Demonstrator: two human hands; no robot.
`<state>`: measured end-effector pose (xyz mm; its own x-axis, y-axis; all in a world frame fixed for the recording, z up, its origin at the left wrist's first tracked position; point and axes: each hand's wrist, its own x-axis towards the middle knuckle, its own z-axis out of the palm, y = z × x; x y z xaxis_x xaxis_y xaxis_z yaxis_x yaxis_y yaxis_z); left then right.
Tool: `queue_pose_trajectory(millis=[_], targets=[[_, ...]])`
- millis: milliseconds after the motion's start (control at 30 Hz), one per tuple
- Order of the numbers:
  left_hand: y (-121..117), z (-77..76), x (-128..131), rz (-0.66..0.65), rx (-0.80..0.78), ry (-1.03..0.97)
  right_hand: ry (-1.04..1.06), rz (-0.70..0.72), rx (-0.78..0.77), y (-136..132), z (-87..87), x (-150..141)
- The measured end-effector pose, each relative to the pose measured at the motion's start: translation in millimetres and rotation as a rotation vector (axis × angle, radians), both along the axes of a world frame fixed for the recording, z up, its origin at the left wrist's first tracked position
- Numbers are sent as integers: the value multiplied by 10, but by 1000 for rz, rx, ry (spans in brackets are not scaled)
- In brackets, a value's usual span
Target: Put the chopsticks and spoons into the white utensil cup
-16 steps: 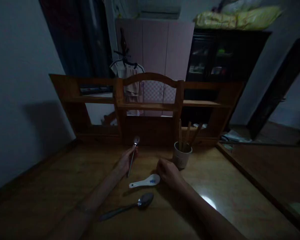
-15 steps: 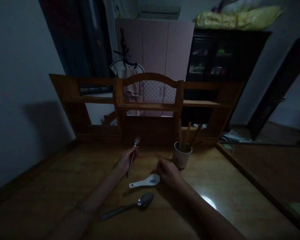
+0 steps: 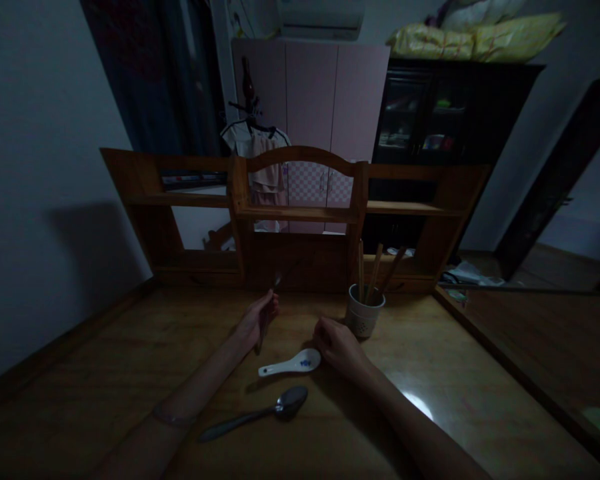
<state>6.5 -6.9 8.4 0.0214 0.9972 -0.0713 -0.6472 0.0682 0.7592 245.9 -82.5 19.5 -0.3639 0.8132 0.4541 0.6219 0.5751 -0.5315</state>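
Observation:
My left hand (image 3: 261,319) is closed round a slim metal spoon (image 3: 277,280), held slanted above the table with its small head up and its handle running down past my fingers. The head is dim and blurred. My right hand (image 3: 336,343) rests on the table as a loose fist, with nothing visible in it. Right beside its knuckles lies a white ceramic soup spoon (image 3: 293,364) with a blue mark in the bowl. Nearer to me is a larger metal spoon (image 3: 260,415), its bowl pointing right.
A light-coloured cup (image 3: 364,317) with several wooden sticks (image 3: 374,272) stands just beyond my right hand. Along the table's (image 3: 130,360) back edge runs a wooden shelf unit (image 3: 295,213). A wall (image 3: 40,200) borders the left side, and a raised wooden edge (image 3: 510,373) the right.
The slim spoon has turned a little in my left hand, so its head looks narrower and darker. My right hand and the two spoons on the table stay put.

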Motion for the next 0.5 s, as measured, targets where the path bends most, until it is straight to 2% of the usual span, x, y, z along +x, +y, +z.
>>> queue_pose_trajectory(millis=[500], targets=[[-5,1,-5,-26,45,53,1,-1,-17,-18,32,-3]])
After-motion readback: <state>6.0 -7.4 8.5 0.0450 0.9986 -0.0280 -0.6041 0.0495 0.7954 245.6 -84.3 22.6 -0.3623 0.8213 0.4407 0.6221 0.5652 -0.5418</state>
